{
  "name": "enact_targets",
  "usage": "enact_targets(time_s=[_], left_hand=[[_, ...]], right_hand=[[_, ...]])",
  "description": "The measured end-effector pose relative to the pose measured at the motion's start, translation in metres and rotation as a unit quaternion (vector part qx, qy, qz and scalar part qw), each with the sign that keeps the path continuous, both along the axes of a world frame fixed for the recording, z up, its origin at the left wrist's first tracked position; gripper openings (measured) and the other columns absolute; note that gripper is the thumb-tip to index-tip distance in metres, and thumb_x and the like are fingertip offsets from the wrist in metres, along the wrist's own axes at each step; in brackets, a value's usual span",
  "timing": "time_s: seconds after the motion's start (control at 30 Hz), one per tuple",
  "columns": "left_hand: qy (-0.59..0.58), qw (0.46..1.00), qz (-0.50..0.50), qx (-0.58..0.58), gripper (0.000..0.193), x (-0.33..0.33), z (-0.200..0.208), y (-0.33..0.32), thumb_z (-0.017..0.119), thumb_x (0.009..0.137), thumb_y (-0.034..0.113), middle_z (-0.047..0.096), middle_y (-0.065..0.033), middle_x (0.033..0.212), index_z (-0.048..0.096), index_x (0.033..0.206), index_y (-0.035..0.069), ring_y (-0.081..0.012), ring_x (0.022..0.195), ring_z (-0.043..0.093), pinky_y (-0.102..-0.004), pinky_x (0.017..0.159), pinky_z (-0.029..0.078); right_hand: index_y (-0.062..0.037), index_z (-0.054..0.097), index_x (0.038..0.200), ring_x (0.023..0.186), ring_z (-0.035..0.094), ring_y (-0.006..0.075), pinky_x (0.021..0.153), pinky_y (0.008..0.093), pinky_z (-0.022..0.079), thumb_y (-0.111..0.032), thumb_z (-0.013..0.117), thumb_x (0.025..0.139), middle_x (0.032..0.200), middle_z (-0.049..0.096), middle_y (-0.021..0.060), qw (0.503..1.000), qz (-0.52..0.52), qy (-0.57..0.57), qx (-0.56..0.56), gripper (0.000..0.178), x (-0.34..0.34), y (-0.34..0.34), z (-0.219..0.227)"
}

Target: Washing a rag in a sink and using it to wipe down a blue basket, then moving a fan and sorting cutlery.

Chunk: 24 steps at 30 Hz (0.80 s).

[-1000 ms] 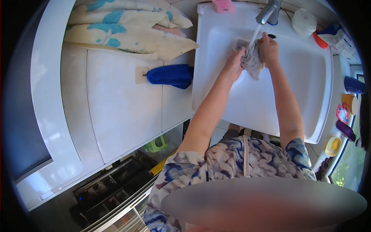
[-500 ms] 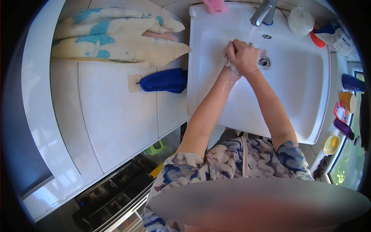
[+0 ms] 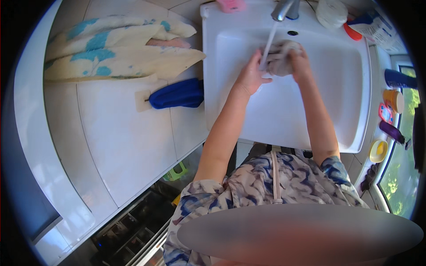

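A wet greyish-white cloth [image 3: 281,58] is bunched up in my right hand [image 3: 301,63], whose fingers curl round its right side. Left of it, my left hand [image 3: 251,76] is open, thumb stretched out and fingers pointing up, at the edge of the water stream [image 3: 269,42]. Whether its fingertips touch the cloth is blurred. Water runs from the metal tap [image 3: 280,12] down between the hands. Both hands are over the basin of the white sink [image 3: 284,117]; the drain is hidden behind the cloth and hands.
A pink bottle [image 3: 231,5] and a whitish round item [image 3: 332,13] stand at the sink's back edge. On the left wall hang a cream-and-turquoise towel [image 3: 120,53] and a blue cloth [image 3: 176,94]. Jars and a yellow soap dish [image 3: 378,151] line the windowsill at right.
My hands, clasped together over the cloth before, have come apart. The right hand moved right with the cloth, the left hand opened, and the water now falls between them. The view shifted slightly.
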State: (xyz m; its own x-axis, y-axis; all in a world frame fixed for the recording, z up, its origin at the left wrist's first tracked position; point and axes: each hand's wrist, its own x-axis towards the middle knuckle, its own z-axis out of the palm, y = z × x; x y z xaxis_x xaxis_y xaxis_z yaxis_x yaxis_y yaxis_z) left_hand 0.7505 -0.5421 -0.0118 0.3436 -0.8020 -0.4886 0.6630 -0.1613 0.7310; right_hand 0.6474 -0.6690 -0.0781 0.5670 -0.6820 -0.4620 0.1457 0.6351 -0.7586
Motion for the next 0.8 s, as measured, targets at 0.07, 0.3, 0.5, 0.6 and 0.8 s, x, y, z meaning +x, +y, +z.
enact_targets(time_s=[0.07, 0.3, 0.5, 0.6, 0.8], left_hand=[[0.180, 0.982, 0.059, -0.007, 0.072, 0.008, -0.012, 0.006, 0.034, 0.088, 0.065, 0.050, -0.0141, 0.128, 0.042, 0.131, 0.007, -0.0357, 0.116, 0.049, -0.0516, 0.099, 0.037], [0.308, 0.913, 0.014, -0.269, 0.054, 0.017, -0.025, 0.035, 0.041, 0.094, 0.049, 0.059, -0.0152, 0.113, 0.049, 0.125, 0.006, -0.0257, 0.110, 0.054, -0.0414, 0.091, 0.047], [0.119, 0.980, 0.122, 0.106, 0.043, 0.003, -0.032, 0.020, 0.038, 0.097, 0.032, 0.049, -0.0100, 0.129, 0.045, 0.130, 0.005, -0.0219, 0.120, 0.047, -0.0379, 0.101, 0.040], [0.029, 0.995, 0.095, 0.001, 0.056, 0.020, -0.024, 0.039, 0.043, 0.093, 0.047, 0.047, -0.0130, 0.131, 0.042, 0.132, 0.007, -0.0268, 0.127, 0.041, -0.0463, 0.104, 0.033], [0.358, 0.909, 0.048, -0.207, 0.069, 0.027, -0.059, 0.036, 0.039, 0.086, 0.064, 0.033, -0.0166, 0.142, 0.034, 0.138, 0.018, -0.0359, 0.133, 0.030, -0.0632, 0.104, 0.020]], right_hand=[[-0.0028, 0.054, 0.110, 0.089, 0.062, 0.0233, 0.076, 0.0353, 0.052, -0.011, 0.062, 0.074, 0.100, 0.062, 0.0144, 0.950, 0.074, 0.105, -0.284, 0.037, 0.022, 0.041, 0.022], [-0.0074, 0.057, 0.092, 0.093, 0.058, 0.0319, 0.081, 0.0514, 0.045, -0.034, 0.068, 0.064, 0.091, 0.060, 0.0122, 0.687, 0.185, 0.078, -0.698, 0.040, 0.023, 0.114, 0.069], [-0.0031, 0.053, 0.098, 0.072, 0.063, 0.0379, 0.065, 0.0470, 0.051, -0.035, 0.056, 0.077, 0.076, 0.064, 0.0215, 0.768, 0.189, 0.270, -0.550, 0.038, 0.044, 0.012, 0.015], [-0.0022, 0.048, 0.116, 0.079, 0.063, 0.0407, 0.072, 0.0454, 0.051, -0.021, 0.053, 0.081, 0.090, 0.062, 0.0276, 0.870, 0.061, 0.201, -0.446, 0.041, 0.057, 0.002, 0.021], [-0.0032, 0.060, 0.106, 0.096, 0.062, 0.0279, 0.081, 0.0354, 0.048, -0.025, 0.061, 0.078, 0.097, 0.065, 0.0150, 0.922, 0.156, 0.210, -0.285, 0.035, 0.065, 0.087, 0.065]])
